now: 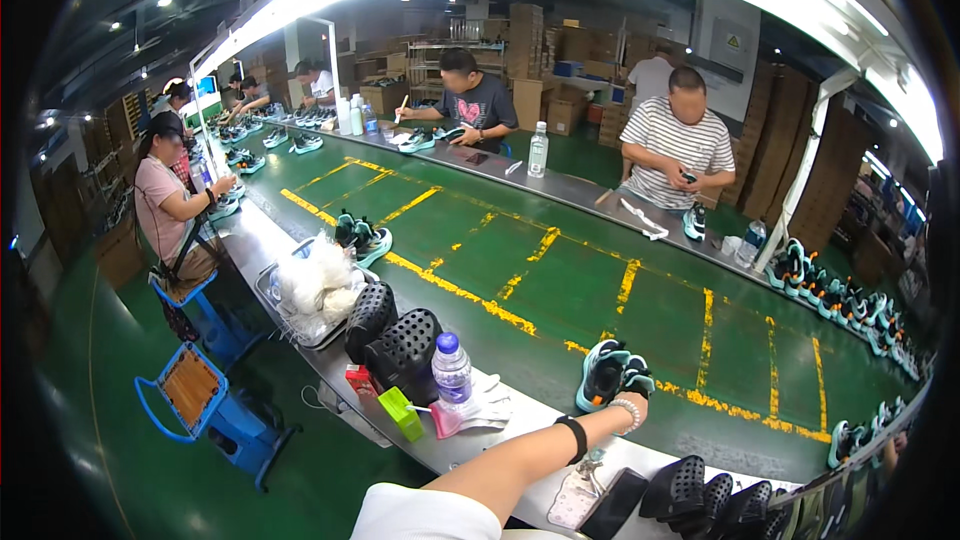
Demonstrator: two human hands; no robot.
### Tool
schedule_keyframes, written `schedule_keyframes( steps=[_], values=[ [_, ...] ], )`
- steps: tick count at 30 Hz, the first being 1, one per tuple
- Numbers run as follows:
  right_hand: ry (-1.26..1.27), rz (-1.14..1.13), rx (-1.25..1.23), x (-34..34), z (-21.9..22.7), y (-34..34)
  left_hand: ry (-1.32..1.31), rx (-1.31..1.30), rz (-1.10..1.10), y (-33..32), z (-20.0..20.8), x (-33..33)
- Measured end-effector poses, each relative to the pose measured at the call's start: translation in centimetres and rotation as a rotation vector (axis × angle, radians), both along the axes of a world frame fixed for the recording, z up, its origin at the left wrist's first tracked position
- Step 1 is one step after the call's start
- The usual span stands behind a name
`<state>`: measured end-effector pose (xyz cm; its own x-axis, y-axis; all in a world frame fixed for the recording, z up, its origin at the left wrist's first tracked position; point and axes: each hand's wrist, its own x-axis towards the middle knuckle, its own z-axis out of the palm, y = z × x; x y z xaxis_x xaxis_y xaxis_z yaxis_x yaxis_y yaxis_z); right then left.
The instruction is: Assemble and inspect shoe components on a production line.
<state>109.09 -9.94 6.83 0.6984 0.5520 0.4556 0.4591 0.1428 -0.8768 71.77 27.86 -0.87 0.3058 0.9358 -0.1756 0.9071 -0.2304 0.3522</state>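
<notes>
A pair of black-and-teal shoes (610, 373) sits on the green belt (560, 280) close to its near edge, just past the grey surface (500, 430) that runs along the belt. One arm reaches in from the lower edge, a black band and a bead bracelet on the wrist, and its hand (632, 392) rests against the near side of the pair; the shoes hide the fingers, so I cannot tell whether they are curled on the shoe or lying flat, nor can I say for sure which arm it is — I take it for the left. The other hand is out of view. This looks like the moment of contact with the pair, either lifting it off or setting it down; the next move calls for a firm hold on both shoes at once, clear of the belt's edge. Beside the arm stand a clear bottle with a purple cap (451, 368), a green box (401, 413) and black perforated moulds (392, 335). Other people work along the far side.
</notes>
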Motion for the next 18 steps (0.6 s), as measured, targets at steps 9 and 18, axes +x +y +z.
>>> schedule_keyframes(
  steps=[9,18],
  values=[
    [0.232,-0.086,0.187,-8.8,7.9,4.4,0.167,-0.071,-0.248,-1.3,1.5,-2.6],
    [0.138,0.379,-0.015,-16.5,9.2,11.1,-0.88,0.292,-0.112,-8.6,8.6,-2.8]
  ],
)
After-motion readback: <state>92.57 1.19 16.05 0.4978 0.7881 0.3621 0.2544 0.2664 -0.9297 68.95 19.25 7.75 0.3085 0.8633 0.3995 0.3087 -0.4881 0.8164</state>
